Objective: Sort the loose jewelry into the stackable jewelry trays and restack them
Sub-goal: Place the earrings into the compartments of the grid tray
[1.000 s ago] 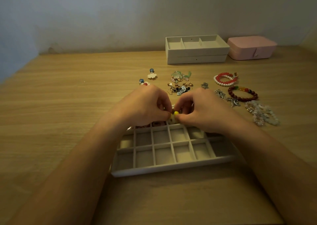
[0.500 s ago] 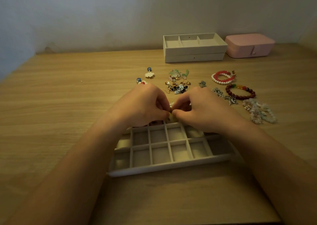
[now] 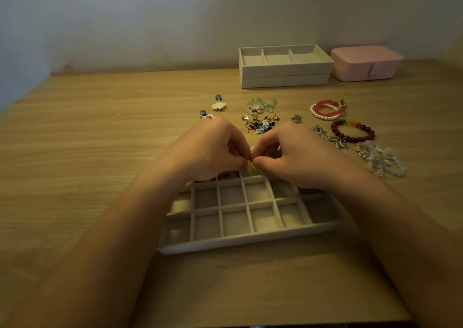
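Head view, grid tray (image 3: pixel 250 239), pink pieces (image 3: pixel 225 176) inside

Cream grid tray (image 3: pixel 250 243), pink case (image 3: pixel 365 62), dark red bracelet (image 3: pixel 349 139), yellow bead (image 3: pixel 251 165), wood-grain table (image 3: pixel 87 140)

The left forearm (image 3: pixel 82 260) comes in from the near left corner and the right forearm (image 3: pixel 411 237) from the near right, both bare, slanting inward until they meet in the middle. The left grip (image 3: pixel 210 150) lies knuckles up, back toward the camera, fingers curled under and thumb tucked along its inner side. The right grip (image 3: pixel 298 155) mirrors it, with the index finger arched and the thumb pointing left. The two meet tip to tip, thumbs almost touching, and together they pinch a small yellow piece (image 3: pixel 251 166). Both wrists run straight on from the forearms. The other fingers fold toward the palms, their tips hidden.
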The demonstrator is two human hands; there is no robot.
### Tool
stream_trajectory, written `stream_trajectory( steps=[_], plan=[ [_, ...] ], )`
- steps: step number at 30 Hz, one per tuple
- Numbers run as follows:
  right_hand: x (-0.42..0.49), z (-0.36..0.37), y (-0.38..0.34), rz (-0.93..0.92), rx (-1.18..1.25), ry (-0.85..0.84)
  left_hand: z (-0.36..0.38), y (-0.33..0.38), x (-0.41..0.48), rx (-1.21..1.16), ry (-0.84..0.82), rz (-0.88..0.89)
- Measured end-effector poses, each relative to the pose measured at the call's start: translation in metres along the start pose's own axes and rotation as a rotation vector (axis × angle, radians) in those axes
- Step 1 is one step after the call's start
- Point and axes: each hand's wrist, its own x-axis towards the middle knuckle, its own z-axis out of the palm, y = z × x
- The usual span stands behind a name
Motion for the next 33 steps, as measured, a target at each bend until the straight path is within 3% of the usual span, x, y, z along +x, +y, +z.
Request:
stream_trajectory(
  steps=[13, 24, 28, 33],
  plan=[
    [-0.0021, -0.0023, 0.0003, 0.017, 0.070, 0.037, -0.0004, -0.0039, 0.0024, 0.092, 0.031, -0.002],
    [-0.0024, 0.0002, -0.0032, -0.028, 0.003, -0.019, -0.0001, -0.0063, 0.0023, 0.082, 0.027, 0.013],
    [-0.0038, -0.0056, -0.0002, -0.016, 0.035, -0.124, -0.0003, -0.0055, 0.0023, 0.058, 0.018, 0.010],
    [-0.0025, -0.0011, 0.0001, -0.018, 0.011, -0.073, -0.0015, -0.0061, 0.0028, 0.091, 0.019, 0.021]
  ],
)
